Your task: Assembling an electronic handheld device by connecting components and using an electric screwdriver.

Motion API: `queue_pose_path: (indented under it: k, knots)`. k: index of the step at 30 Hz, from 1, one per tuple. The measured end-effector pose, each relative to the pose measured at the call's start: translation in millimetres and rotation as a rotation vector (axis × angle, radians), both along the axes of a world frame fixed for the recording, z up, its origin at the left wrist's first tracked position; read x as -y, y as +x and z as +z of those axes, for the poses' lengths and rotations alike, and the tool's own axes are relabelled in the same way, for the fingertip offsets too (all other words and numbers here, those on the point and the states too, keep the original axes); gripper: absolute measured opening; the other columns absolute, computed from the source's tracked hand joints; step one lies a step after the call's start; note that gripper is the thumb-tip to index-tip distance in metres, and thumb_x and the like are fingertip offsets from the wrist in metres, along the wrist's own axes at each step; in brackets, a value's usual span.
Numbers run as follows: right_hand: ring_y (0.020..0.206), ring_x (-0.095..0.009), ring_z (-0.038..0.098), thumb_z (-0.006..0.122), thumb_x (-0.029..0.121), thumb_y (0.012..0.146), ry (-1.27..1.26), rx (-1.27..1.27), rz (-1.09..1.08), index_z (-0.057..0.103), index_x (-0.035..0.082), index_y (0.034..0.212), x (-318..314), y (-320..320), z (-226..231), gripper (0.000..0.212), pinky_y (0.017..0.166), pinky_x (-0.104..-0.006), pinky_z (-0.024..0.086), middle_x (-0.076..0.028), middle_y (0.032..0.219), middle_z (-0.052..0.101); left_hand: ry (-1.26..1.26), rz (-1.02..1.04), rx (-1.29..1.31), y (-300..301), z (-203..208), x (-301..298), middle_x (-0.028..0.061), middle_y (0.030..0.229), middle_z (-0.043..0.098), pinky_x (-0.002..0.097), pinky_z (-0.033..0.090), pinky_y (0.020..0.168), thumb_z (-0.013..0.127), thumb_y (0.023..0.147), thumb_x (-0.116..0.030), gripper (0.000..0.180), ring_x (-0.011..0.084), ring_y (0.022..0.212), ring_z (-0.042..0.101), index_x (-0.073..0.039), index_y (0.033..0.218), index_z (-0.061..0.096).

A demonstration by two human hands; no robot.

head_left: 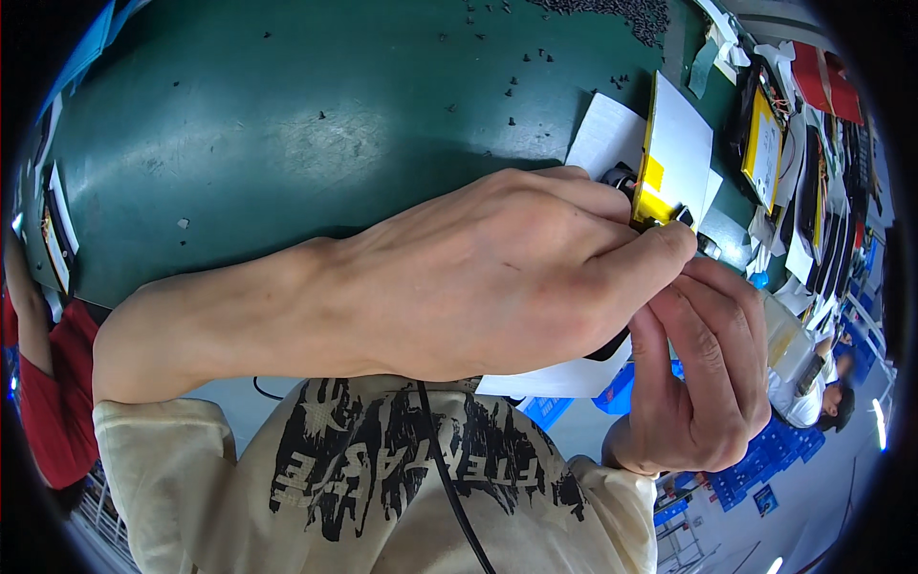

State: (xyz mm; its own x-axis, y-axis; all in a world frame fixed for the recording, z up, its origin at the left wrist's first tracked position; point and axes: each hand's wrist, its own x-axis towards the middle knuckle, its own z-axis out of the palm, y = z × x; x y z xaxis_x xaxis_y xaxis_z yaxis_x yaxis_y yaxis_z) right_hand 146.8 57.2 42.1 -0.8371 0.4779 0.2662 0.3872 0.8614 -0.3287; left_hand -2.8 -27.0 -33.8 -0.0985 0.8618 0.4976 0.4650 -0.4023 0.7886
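Note:
My left hand [507,273] reaches across from the left, back of the hand upward. Its thumb and fingers are closed at the lower end of a flat white pack [683,139] with yellow tape along its edge, which stands tilted up. A small black piece [682,215] shows at the pack's taped end, just beyond the thumb. My right hand [703,368] meets the left thumb from below, fingers bent and pressed together; what they pinch is hidden. Beneath my left hand, part of a black item [608,345] shows above a white sheet [555,380].
Many small black parts [622,14] are heaped at the far side of the green table [239,124], several scattered nearer. White paper [602,134] lies behind the pack. Flat yellow-edged packs [763,148] crowd the right. A person in red [67,383] is at left, another person [808,397] at right.

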Motion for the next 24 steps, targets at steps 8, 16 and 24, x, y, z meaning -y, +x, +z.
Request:
queue_pose_path:
  k: [8,16,24]
  knots:
    - [0.089,-0.031,0.072,0.085,-0.001,0.059,0.029,0.015,0.028,0.077,-0.005,0.086,2.2,3.9,-2.6,0.029,0.078,-0.0372,0.057,-0.015,0.084,0.074,-0.073,0.011,-0.019,1.2,1.7,4.9,0.0146,0.089,0.071,0.0334,0.055,0.065,0.085,0.057,0.001,0.071,0.0246,0.077,0.067,0.011,0.124,0.062]
    - [0.09,-0.032,0.072,0.084,-0.003,0.058,0.065,0.033,0.039,0.076,-0.005,0.088,2.2,3.2,-5.6,0.03,0.079,-0.0386,0.057,-0.015,0.085,0.074,-0.073,0.0,0.024,1.9,-0.4,1.5,0.0148,0.087,0.07,0.0338,0.055,0.065,0.084,0.058,0.002,0.071,0.0247,0.075,0.066,0.011,0.125,0.062]
    - [0.083,-0.031,0.07,0.087,-0.003,0.06,0.036,-0.033,0.144,0.075,-0.005,0.087,-5.8,-2.0,-4.0,0.029,0.07,-0.0367,0.058,-0.014,0.083,0.071,0.014,0.063,0.023,-1.8,2.1,3.7,0.0151,0.069,0.058,0.0424,0.052,0.06,0.056,0.095,-0.005,0.02,0.0294,0.067,0.062,0.015,0.099,0.058]
